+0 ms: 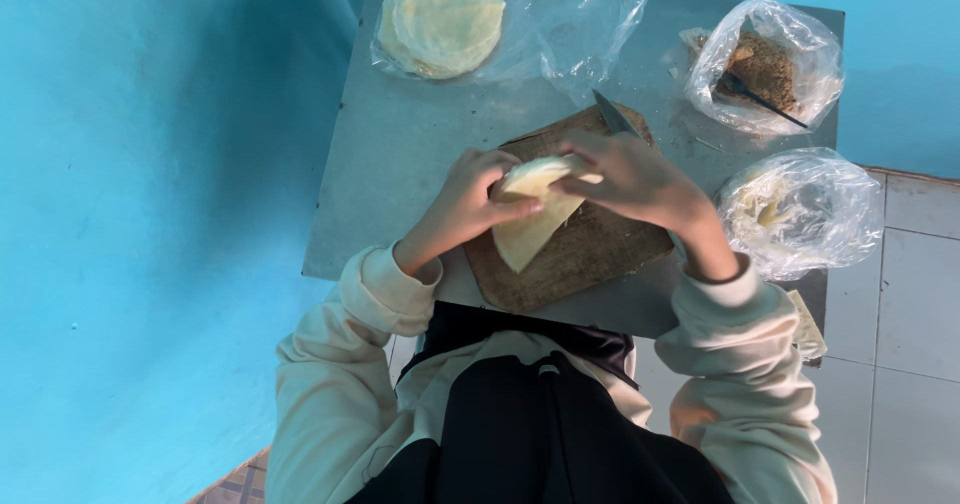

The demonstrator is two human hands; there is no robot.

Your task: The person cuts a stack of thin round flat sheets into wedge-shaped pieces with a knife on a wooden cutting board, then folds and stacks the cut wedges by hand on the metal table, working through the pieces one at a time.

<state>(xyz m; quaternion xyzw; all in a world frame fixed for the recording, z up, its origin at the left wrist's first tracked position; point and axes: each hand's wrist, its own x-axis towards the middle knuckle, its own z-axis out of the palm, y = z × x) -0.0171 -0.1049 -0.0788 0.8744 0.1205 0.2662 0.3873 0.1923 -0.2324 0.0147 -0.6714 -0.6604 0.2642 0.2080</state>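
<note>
Both hands meet over the wooden cutting board [575,254], shaping a pale wrapper [535,214] into a cone. The left hand [468,202] cups the wrapper from the side, its fingers curled around the folded edge with the thumb laid across the front. The right hand [635,176] comes in from the other side, fingertips pinched on the upper rim where the sheet overlaps. The pointed end of the wrapper hangs down and rests on or just above the board; which of the two cannot be told.

To do this fold well, the person needs a light, even pinch: the sheet looks thin and soft, so a hard squeeze would likely tear it or crease the seam. Keeping the overlap pressed flat under the left thumb while the right fingers hold the mouth open would probably give a tidy pocket with a closed tip.

A knife [615,116] lies at the far edge of the board, close behind the right hand, blade pointing away. Further off on the grey table [400,154] sits a stack of round wrappers [442,19] on clear plastic, a bag of brown filling [765,69] with a dark spoon in it, and another clear bag [800,214] holding something pale.
</note>
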